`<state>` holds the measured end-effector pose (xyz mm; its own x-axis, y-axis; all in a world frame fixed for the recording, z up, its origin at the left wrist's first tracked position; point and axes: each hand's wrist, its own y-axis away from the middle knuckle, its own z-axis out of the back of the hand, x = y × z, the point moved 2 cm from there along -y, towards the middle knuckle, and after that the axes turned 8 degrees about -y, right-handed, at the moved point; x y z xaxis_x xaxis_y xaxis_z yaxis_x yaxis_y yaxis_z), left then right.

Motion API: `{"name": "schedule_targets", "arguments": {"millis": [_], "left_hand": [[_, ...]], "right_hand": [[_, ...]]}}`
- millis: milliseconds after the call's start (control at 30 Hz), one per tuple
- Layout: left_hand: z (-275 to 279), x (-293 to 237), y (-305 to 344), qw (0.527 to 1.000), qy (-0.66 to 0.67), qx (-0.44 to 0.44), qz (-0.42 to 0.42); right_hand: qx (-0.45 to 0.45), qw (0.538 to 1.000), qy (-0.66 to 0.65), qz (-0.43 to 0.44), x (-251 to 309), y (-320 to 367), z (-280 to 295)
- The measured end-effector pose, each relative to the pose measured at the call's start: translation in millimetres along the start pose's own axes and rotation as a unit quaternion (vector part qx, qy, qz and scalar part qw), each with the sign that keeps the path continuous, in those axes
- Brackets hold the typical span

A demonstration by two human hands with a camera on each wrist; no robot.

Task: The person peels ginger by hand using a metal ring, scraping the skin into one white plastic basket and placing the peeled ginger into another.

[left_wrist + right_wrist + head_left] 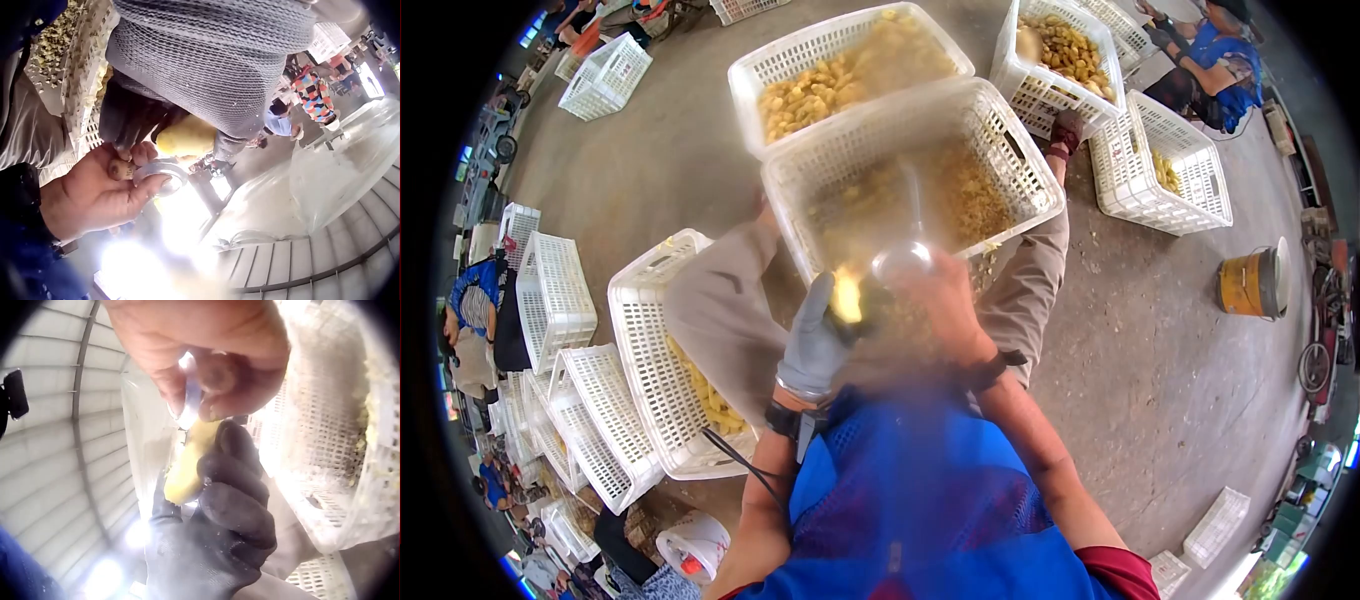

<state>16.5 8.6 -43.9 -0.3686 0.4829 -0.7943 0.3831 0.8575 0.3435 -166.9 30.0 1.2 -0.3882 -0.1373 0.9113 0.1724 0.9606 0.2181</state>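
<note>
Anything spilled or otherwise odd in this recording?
Yes: yellowish scraps cling to the rim of the near crate instead of lying inside it. Also, the head view is hazy in the middle, blurring the right hand.

In the head view, taking its centre as the dial, a grey concrete floor (pixel 1165 375) carries everything. A far crate (pixel 745 92) of yellowish produce stands toward 12 o'clock, a produce-filled crate (pixel 1048 103) at 1, and a part-filled crate (pixel 1142 196) at 2. Scattered crumbs (pixel 1092 238) lie between 2 and 3, a yellow bucket (pixel 1238 287) at 3, a low white crate (pixel 1217 527) at 4, a large crate (pixel 636 345) at 8, and a white crate (pixel 603 92) at 10.
</note>
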Motion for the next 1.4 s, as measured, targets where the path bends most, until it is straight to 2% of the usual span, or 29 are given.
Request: {"name": "schedule_targets", "arguments": {"millis": [100, 133, 200, 300, 400, 500, 600, 633, 700, 800, 867, 900, 933, 1000, 1100, 1233, 1300, 1333, 1400], "left_hand": [[13, 5, 1, 0.981, -0.189, 0.032, -0.038], [15, 5, 2, 0.972, -0.227, 0.037, -0.038], [13, -1, 4, 0.974, -0.226, 0.031, -0.003], [10, -4, 5, 0.981, -0.192, 0.026, 0.025], [-16, -21, 12, 0.989, -0.137, 0.006, 0.052], [-14, -27, 15, 0.980, -0.184, 0.000, 0.071], [-18, -16, 15, 0.969, -0.238, -0.031, -0.049], [-19, -18, 16, 0.969, -0.244, -0.030, -0.033], [-21, -27, 15, 0.966, -0.255, -0.029, -0.005], [-20, -32, 15, 0.968, -0.249, -0.023, 0.003], [-9, -18, 8, 0.938, -0.321, -0.009, -0.129], [-2, -10, 8, 0.939, -0.317, -0.015, -0.134], [-8, -13, 8, 0.939, -0.314, -0.021, -0.139], [-18, -15, 13, 0.971, -0.227, -0.064, -0.028], [-18, -22, 12, 0.975, -0.215, -0.058, 0.019], [-13, -16, 13, 0.973, -0.223, -0.066, 0.007], [-17, -19, 12, 0.974, -0.214, -0.075, 0.003], [-19, -21, 11, 0.974, -0.211, -0.077, -0.003], [-20, -23, 11, 0.974, -0.209, -0.079, -0.026]], "right_hand": [[-0.013, 0.999, 0.021, -0.021, -13, -3, 4], [-0.018, 0.998, 0.056, 0.013, -21, -5, 6], [-0.027, 0.988, 0.126, 0.082, -35, -10, 9], [-0.012, 0.974, 0.198, 0.107, -31, -5, 8], [0.004, 0.997, 0.071, -0.016, -19, 2, -1], [0.015, 0.992, 0.113, 0.057, -22, -2, -4], [0.014, 0.959, 0.256, 0.122, -34, -26, 11], [0.010, 0.949, 0.286, 0.132, -29, -30, 9], [-0.006, 0.948, 0.298, 0.116, -22, -35, 2], [0.027, 0.946, 0.294, 0.132, -24, -34, -2], [0.028, 0.972, 0.213, 0.098, -31, -36, 3], [0.026, 0.981, 0.172, 0.080, -34, -36, 6], [0.010, 0.972, 0.209, 0.106, -33, -36, 7], [-0.018, 0.946, 0.283, 0.157, -30, -38, 8], [0.035, 0.974, 0.190, 0.121, -30, -33, 1], [0.009, 0.938, 0.272, 0.216, -37, -35, 4], [-0.016, 0.905, 0.307, 0.294, -30, -32, -7], [-0.010, 0.943, 0.238, 0.233, -31, -34, -11], [0.021, 0.988, 0.111, 0.106, -29, -36, -8]]}}
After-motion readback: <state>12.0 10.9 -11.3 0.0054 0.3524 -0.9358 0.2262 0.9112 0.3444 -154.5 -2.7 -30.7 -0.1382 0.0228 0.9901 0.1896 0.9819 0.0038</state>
